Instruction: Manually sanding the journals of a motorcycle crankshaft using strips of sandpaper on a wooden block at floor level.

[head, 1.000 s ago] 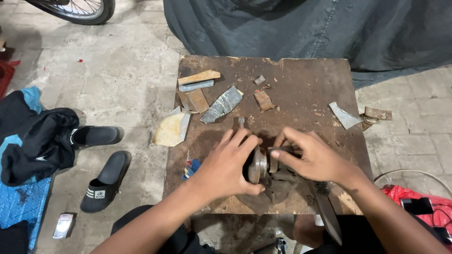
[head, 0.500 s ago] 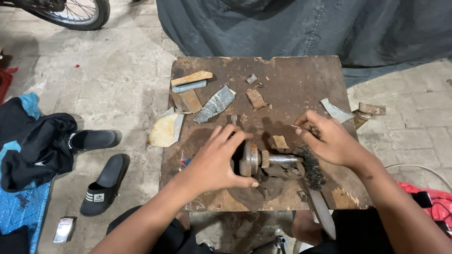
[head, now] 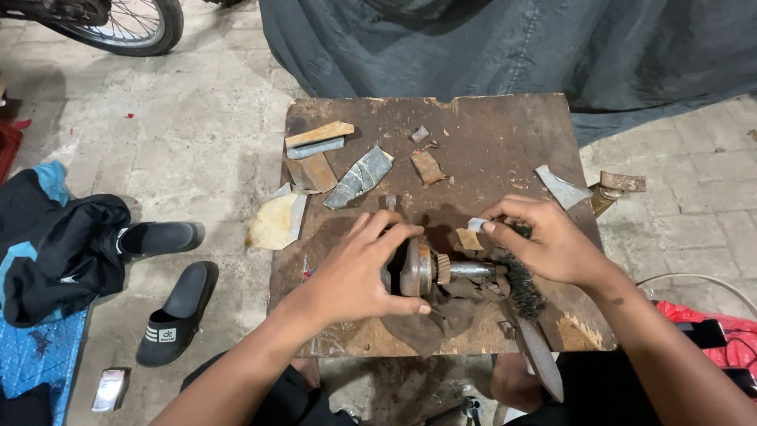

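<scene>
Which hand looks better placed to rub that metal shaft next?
Probably the right hand: it pinches a small scrap just above the shaft, while the left hand is wrapped around the round metal part, steadying it.

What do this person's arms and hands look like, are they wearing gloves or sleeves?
No gloves: the left hand and right hand are bare, and both forearms are uncovered as far as the picture shows. No sleeve, watch, ring or bracelet is visible. The fingers look grimy. Dark clothing shows only at the lap.

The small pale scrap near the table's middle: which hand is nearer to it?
Right. The right hand pinches the small pale scrap at its fingertips; the left hand is off to its left, gripping the rusty metal part.
</scene>
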